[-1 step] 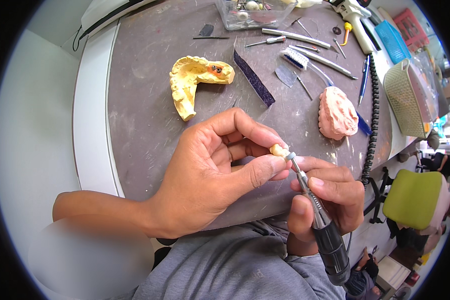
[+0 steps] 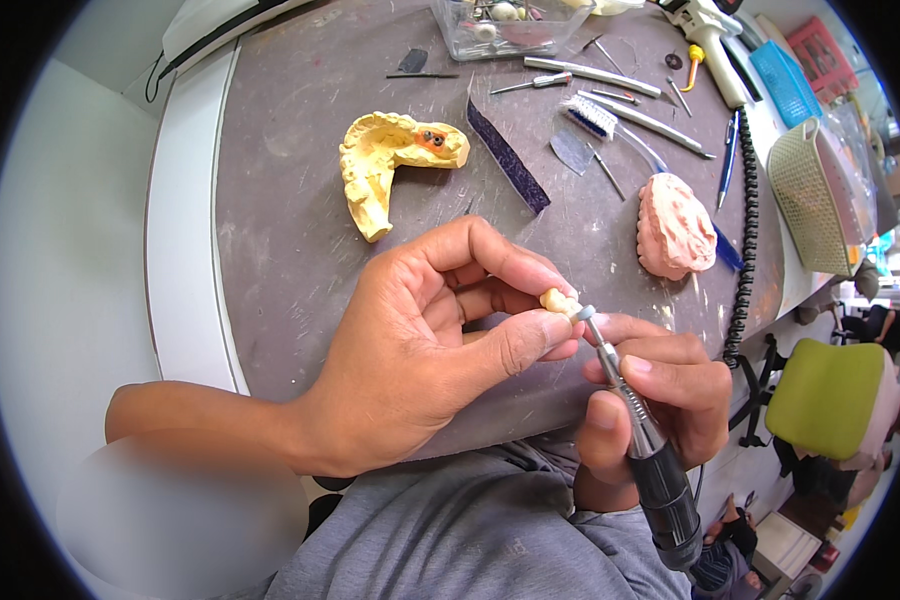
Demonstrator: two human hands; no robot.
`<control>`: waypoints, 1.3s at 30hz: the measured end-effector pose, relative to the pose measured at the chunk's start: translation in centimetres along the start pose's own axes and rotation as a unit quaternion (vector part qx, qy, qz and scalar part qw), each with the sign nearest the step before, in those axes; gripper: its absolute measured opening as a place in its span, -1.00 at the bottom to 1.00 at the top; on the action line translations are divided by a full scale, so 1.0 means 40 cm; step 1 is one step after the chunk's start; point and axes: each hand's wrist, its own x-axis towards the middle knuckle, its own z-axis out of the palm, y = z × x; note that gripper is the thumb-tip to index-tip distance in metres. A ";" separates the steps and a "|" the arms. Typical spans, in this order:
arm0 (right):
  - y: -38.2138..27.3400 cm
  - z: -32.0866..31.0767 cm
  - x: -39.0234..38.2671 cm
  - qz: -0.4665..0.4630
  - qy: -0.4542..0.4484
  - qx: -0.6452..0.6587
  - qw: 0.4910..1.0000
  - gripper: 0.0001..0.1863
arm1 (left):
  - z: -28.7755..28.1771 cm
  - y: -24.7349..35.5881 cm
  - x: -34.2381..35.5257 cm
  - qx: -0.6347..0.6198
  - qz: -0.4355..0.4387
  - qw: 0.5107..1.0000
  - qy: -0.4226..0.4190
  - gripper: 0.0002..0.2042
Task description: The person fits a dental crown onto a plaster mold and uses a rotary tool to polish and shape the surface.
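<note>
My left hand point(image 2: 410, 340) pinches a small cream tooth-shaped piece point(image 2: 558, 302) between thumb and index finger, its other fingers curled behind. My right hand point(image 2: 670, 400) grips a black and silver rotary handpiece point(image 2: 660, 500) like a pen. Its small grey disc point(image 2: 586, 312) sits right at the piece's right side; whether they touch I cannot tell. A yellow dental cast point(image 2: 365, 165) with an orange patch lies beyond my left hand. A pink dental cast point(image 2: 675, 225) lies beyond my right hand. A dark strip point(image 2: 505, 155) rests between the casts.
The worn grey worktop point(image 2: 280, 200) holds several hand tools point(image 2: 590, 75), a brush point(image 2: 595, 118), a clear bin of small bits point(image 2: 510, 25) and a coiled cable point(image 2: 742, 250). A woven basket point(image 2: 810, 200) stands right. A green chair point(image 2: 825, 400) and other people point(image 2: 730, 560) are at lower right.
My right hand and the handpiece have shifted very slightly to the right. My left hand and the small piece look unmoved.
</note>
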 end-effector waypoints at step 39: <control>-0.032 -0.075 0.029 0.103 0.076 0.083 0.988 -0.84 | 0.019 0.012 -0.016 0.104 0.019 0.994 -0.012 -0.80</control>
